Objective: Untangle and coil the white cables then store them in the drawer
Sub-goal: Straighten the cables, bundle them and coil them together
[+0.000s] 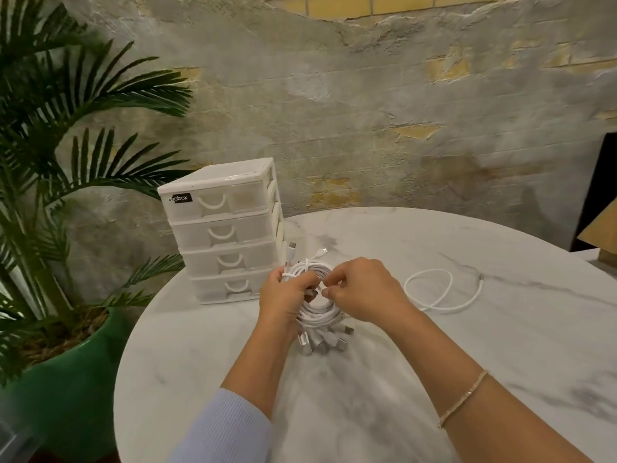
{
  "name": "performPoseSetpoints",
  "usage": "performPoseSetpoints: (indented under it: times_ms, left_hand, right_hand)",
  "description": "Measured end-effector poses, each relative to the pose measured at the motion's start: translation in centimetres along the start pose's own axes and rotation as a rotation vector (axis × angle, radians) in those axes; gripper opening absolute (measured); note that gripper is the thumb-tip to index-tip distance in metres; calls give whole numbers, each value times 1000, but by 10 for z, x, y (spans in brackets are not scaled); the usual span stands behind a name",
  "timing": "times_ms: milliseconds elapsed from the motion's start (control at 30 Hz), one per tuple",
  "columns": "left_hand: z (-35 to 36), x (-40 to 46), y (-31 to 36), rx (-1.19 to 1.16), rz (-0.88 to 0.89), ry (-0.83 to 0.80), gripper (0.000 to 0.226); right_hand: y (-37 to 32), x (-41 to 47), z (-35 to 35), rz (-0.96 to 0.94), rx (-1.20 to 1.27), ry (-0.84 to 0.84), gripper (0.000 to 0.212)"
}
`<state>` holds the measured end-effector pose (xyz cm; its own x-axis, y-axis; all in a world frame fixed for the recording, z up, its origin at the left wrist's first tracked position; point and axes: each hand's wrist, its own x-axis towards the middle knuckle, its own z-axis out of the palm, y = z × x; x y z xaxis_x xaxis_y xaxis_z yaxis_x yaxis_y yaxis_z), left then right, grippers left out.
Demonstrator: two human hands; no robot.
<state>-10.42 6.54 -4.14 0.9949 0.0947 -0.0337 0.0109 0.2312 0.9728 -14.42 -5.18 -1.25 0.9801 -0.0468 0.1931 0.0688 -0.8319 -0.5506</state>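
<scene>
**Above the marble surface: coil nearly wound, drawers shut**

Above the surface (pixel 434 362), the coiled bundle (pixel 317 310) of white cables sits in both hands. Left hand (pixel 283 299) grips its left side, fingers curled round. Right hand (pixel 362 294) pinches strands at the coil's top. One loose cable (pixel 444 292) lies uncoiled, well apart to the right. Drawer unit (pixel 223 232) stands just behind, all drawers closed; storing remains.

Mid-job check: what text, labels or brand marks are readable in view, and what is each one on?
"abox": white letters on a black label on the top drawer of the drawer unit; small characters before it are too blurred to read.
No other text is visible.
</scene>
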Motion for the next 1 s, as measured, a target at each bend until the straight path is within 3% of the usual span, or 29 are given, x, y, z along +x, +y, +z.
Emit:
performPoseSetpoints:
  times_ms: [100,267,367,500,600,767,900,1000]
  left_hand:
    - [1,-1,0,-110,-154,-146,16]
    - [2,-7,5,-241,-203,-353,17]
    - [-3,-5,5,-242,-217,-416,9]
    - [-7,-4,7,-109,-160,-471,24]
    - [-11,0,8,-63,-126,-450,26]
    - [-12,3,9,54,-55,-339,32]
    - [-8,0,9,181,52,-224,37]
    - [-7,-1,7,283,152,-151,37]
  right_hand:
    - [-4,-1,3,26,-170,29,18]
    - [-2,-3,-2,4,-191,46,14]
    - [5,-2,-9,-8,70,-20,11]
    - [7,-1,-18,128,575,1,27]
    - [8,0,-20,154,721,-56,30]
    - [20,0,-36,6,799,-149,39]
    - [32,-5,-50,5,853,-267,20]
    - [34,-5,-51,15,834,-328,16]
